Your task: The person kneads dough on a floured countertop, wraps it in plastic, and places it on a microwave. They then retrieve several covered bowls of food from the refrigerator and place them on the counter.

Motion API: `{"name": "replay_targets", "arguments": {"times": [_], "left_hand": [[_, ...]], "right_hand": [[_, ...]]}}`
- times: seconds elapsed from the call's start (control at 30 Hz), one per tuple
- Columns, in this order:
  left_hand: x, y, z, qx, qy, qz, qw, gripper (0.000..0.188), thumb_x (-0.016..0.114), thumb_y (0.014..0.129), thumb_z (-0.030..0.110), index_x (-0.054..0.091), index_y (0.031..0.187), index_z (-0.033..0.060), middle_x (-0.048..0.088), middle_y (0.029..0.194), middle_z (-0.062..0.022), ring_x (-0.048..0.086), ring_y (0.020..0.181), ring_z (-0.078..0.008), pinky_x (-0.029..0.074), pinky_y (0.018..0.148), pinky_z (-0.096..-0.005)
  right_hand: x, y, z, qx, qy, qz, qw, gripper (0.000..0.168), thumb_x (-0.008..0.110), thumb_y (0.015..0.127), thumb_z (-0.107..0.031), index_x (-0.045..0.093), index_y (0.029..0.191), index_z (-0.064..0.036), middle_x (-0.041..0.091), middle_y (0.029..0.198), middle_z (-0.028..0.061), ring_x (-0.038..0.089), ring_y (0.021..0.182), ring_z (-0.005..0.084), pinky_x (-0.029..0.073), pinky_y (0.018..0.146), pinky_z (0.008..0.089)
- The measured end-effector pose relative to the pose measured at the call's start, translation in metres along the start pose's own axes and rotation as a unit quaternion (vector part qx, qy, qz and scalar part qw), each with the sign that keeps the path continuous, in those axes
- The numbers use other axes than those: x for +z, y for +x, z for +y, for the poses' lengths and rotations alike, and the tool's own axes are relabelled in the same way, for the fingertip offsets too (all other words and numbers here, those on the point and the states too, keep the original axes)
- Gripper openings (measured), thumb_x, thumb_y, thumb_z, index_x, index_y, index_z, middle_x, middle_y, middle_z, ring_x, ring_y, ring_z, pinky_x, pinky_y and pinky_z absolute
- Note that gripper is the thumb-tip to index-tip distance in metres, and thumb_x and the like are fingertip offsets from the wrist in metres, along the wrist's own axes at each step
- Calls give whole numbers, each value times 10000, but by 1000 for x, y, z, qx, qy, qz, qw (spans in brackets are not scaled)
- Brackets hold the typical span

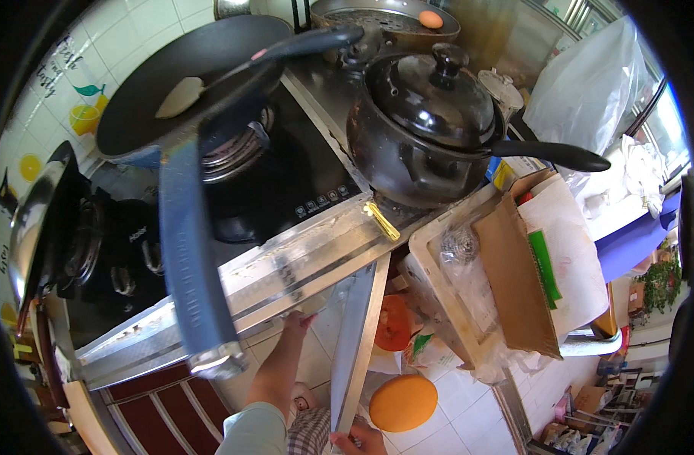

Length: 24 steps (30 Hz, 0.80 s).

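My left hand (299,322) reaches under the front edge of the counter, at the end of my outstretched arm. Its fingertips are partly hidden, and what they hold, if anything, is unclear. At the bottom of the view, my right hand (363,439) grips the near edge of a metal-edged cabinet door (355,347), which is swung outward. Above my left arm juts the blue handle (186,244) of a large dark frying pan (148,108). A spatula with a black handle (318,42) rests across that pan, its pale blade (181,98) inside.
A dark lidded pot (418,153) stands right of the black gas hob (279,199). A yellow clip (383,220) lies at the counter edge. An egg (430,20) sits in another pan behind. A cardboard box (517,267) and an orange round stool (404,402) are at right.
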<state>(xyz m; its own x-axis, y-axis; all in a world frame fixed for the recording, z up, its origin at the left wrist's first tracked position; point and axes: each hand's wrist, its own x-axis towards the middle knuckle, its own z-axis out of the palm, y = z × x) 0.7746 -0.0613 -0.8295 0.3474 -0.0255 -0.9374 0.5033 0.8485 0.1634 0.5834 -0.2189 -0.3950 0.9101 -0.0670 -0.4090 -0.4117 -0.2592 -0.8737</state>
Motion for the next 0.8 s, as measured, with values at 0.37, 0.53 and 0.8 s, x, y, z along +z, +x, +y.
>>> {"name": "replay_targets", "arguments": {"times": [0.37, 0.53, 0.8], "left_hand": [[-12, 53, 3, 38, -76, -143, 986, 258, 493, 756, -56, 517, 992, 45, 579, 971, -173, 592, 827, -323, 554, 626, -442], [-99, 26, 0, 44, 58, -88, 993, 67, 534, 766, 10, 556, 802, 62, 593, 767, -128, 596, 707, -265, 510, 547, -350], [-232, -355, -39, -39, 196, 190, 961, 171, 505, 861, 169, 537, 982, 52, 609, 861, -163, 609, 753, -297, 515, 705, -421]], "right_hand": [[5, -4, 7, -12, -57, 20, 998, 140, 617, 804, -149, 632, 738, -25, 542, 572, 62, 489, 482, 127, 379, 450, 268], [23, -1, 22, 81, 13, -19, 996, 257, 614, 840, -256, 586, 753, -16, 499, 571, 38, 473, 531, 109, 366, 468, 277], [88, 45, -27, 142, 101, -58, 983, 390, 614, 848, -357, 406, 610, -128, 422, 551, -38, 356, 481, 50, 294, 452, 229]]}}
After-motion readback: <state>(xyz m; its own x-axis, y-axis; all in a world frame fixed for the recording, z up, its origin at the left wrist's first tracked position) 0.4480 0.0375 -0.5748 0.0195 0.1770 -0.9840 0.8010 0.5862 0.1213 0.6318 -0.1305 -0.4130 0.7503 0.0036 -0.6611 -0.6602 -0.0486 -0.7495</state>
